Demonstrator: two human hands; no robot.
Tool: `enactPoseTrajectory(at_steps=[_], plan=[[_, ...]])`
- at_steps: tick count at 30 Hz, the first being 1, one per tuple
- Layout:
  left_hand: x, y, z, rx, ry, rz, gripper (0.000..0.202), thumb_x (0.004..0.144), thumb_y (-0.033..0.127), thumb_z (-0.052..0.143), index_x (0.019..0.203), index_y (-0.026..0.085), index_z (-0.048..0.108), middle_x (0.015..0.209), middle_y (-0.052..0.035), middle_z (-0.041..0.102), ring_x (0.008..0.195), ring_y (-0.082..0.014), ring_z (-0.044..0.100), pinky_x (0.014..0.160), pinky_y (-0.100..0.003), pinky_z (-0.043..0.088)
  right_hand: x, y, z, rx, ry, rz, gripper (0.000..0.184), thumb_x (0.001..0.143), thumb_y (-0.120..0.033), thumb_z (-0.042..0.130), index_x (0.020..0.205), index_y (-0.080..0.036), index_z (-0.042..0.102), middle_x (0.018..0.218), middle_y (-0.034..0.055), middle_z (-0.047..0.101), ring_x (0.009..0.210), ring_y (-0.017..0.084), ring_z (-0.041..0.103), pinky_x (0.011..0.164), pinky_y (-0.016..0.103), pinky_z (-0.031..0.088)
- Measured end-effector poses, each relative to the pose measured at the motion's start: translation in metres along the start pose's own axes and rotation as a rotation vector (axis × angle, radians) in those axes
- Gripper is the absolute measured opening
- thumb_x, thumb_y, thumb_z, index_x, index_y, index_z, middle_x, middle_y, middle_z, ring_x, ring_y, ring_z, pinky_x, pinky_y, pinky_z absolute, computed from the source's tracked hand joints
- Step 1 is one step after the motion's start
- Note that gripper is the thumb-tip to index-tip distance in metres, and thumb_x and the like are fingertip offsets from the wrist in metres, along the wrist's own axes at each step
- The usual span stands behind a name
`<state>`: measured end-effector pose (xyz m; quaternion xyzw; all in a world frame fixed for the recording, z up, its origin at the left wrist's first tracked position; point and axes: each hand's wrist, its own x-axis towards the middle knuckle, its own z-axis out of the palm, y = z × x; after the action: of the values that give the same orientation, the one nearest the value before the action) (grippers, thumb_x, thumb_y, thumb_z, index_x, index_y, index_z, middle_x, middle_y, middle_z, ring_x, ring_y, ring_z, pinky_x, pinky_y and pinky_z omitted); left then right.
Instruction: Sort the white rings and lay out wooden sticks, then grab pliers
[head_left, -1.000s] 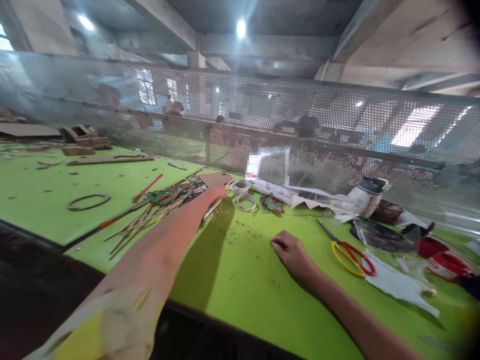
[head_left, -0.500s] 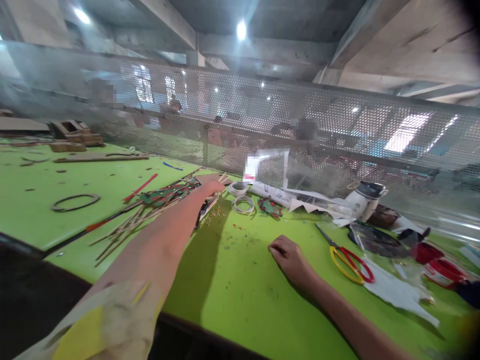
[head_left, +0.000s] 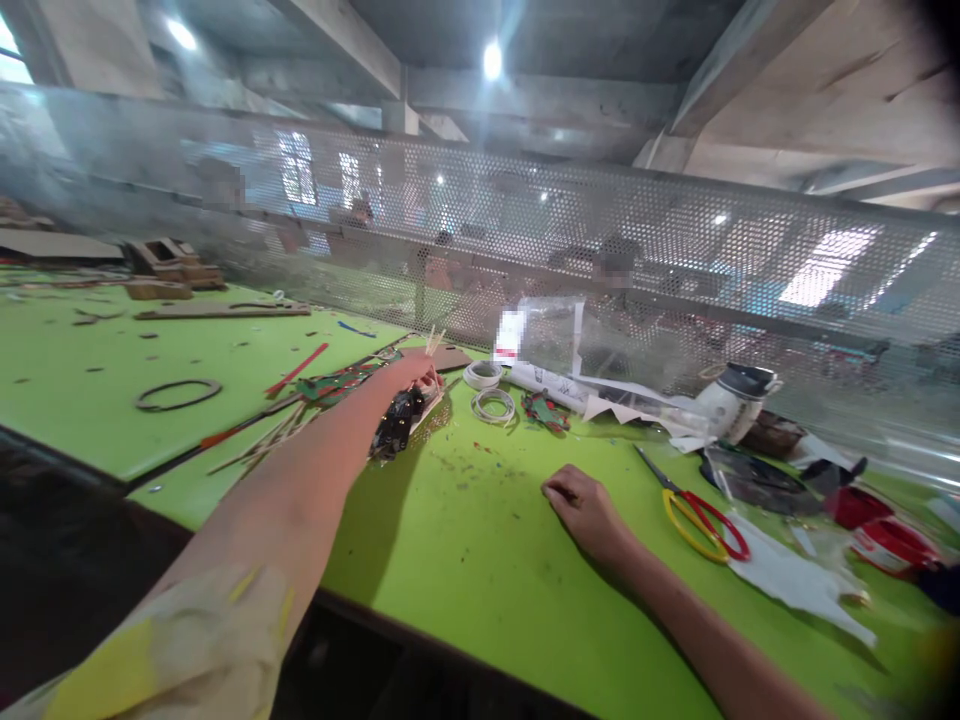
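Observation:
My left hand (head_left: pixel 422 368) reaches to the far middle of the table, closed around a few thin wooden sticks (head_left: pixel 436 340) whose tips poke up above it. Below the fingers hangs a black glossy piece with gold specks (head_left: pixel 397 422); how it is held is hidden. Beside that forearm lie more wooden sticks (head_left: pixel 259 445) and a green-and-red patterned piece (head_left: pixel 337 385). My right hand (head_left: pixel 579 503) rests on the green tabletop (head_left: pixel 480 620), fingers curled in, with nothing seen in them. To its right are scissors (head_left: pixel 701 520) with red and yellow handles.
Two white tape rolls (head_left: pixel 493 406) lie past my hands. A metal mesh screen (head_left: pixel 480 230) closes off the back. White paper (head_left: pixel 802 580), a red tape roll (head_left: pixel 892 545) and a white jar (head_left: pixel 739 400) crowd the right. A dark ring (head_left: pixel 178 394) lies left.
My left hand has lifted and turned slightly, so the stick tips point more upward and more of the black speckled piece shows. The right hand stays on the table. The view has shifted a little.

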<state>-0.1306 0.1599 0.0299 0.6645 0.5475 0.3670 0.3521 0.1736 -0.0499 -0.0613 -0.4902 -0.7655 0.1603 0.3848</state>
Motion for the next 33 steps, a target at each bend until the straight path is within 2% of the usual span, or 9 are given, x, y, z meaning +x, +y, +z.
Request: enactPoseTrajectory(at_steps=[3,7,12,16,19,22,26,30,33], plan=[[-0.008,0.010,-0.011,-0.124,0.002,-0.103,0.035,0.094,0.034,0.058,0.123,0.014,0.057,0.120,-0.0112,0.061,0.099,-0.0210,0.062,0.084,-0.042,0.054,-0.001,-0.001,0.000,0.040,0.007,0.031,0.018,0.087,-0.018,0.056,0.075,-0.017,0.070,0.077,0.0075,0.064,0.071,0.020,0.059,0.068,0.033,0.046],[-0.032,0.030,-0.007,-0.310,-0.091,-0.075,0.032,0.095,0.037,0.057,0.116,0.014,0.059,0.108,-0.0080,0.062,0.087,-0.0171,0.063,0.074,-0.035,0.055,0.002,-0.001,0.001,0.148,0.034,0.092,0.015,0.083,-0.023,0.062,0.071,-0.018,0.070,0.073,0.0063,0.064,0.069,0.020,0.058,0.067,0.034,0.046],[-0.089,0.059,0.061,-0.523,-0.520,0.028,0.019,0.095,0.031,0.053,0.098,0.012,0.057,0.068,0.0012,0.049,0.056,-0.0091,0.046,0.053,-0.022,0.040,0.016,-0.009,-0.024,0.400,0.045,0.221,0.039,0.085,-0.053,0.060,0.073,-0.017,0.069,0.061,0.0046,0.064,0.051,0.016,0.056,0.050,0.030,0.047],[-0.127,0.071,0.117,-0.641,-0.917,0.063,0.021,0.094,0.036,0.055,0.097,0.015,0.053,0.062,0.0023,0.047,0.055,-0.0115,0.048,0.054,-0.026,0.040,0.022,-0.029,-0.063,0.619,0.092,0.186,0.051,0.087,-0.064,0.052,0.106,-0.019,0.067,0.095,0.0095,0.071,0.084,0.021,0.067,0.068,0.034,0.055],[-0.140,0.074,0.139,-0.700,-1.108,0.065,0.021,0.094,0.036,0.054,0.101,0.016,0.054,0.063,0.0016,0.050,0.057,-0.0135,0.055,0.053,-0.025,0.038,0.023,-0.042,-0.079,0.736,0.108,0.147,0.047,0.089,-0.061,0.052,0.112,-0.021,0.065,0.104,0.0089,0.070,0.089,0.021,0.067,0.072,0.036,0.056],[-0.143,0.074,0.145,-0.682,-1.131,0.066,0.024,0.094,0.035,0.055,0.107,0.015,0.056,0.065,0.0010,0.053,0.058,-0.0133,0.056,0.051,-0.024,0.037,0.022,-0.043,-0.079,0.827,0.144,0.137,0.044,0.086,-0.058,0.060,0.110,-0.021,0.064,0.102,0.0091,0.071,0.086,0.023,0.068,0.067,0.038,0.057],[-0.144,0.072,0.146,-0.636,-1.133,0.068,0.030,0.093,0.034,0.057,0.113,0.012,0.059,0.068,-0.0010,0.056,0.057,-0.0126,0.056,0.050,-0.024,0.036,0.021,-0.042,-0.077,0.909,0.170,0.144,0.039,0.085,-0.052,0.065,0.106,-0.019,0.065,0.097,0.0094,0.073,0.086,0.024,0.068,0.075,0.041,0.056],[-0.145,0.070,0.146,-0.684,-1.181,0.036,0.029,0.093,0.032,0.057,0.112,0.011,0.062,0.065,0.0007,0.052,0.055,-0.0108,0.052,0.049,-0.023,0.034,0.019,-0.049,-0.086,0.949,0.189,0.143,0.042,0.080,-0.039,0.074,0.117,-0.024,0.061,0.101,0.0061,0.073,0.089,0.022,0.068,0.082,0.041,0.055],[-0.145,0.068,0.146,-0.710,-1.218,-0.001,0.027,0.093,0.031,0.056,0.110,0.011,0.063,0.065,0.0012,0.050,0.055,-0.0096,0.049,0.050,-0.023,0.032,0.018,-0.053,-0.097,0.986,0.251,0.081,0.039,0.086,-0.034,0.067,0.124,-0.028,0.059,0.112,0.0047,0.071,0.097,0.022,0.067,0.088,0.041,0.054]])
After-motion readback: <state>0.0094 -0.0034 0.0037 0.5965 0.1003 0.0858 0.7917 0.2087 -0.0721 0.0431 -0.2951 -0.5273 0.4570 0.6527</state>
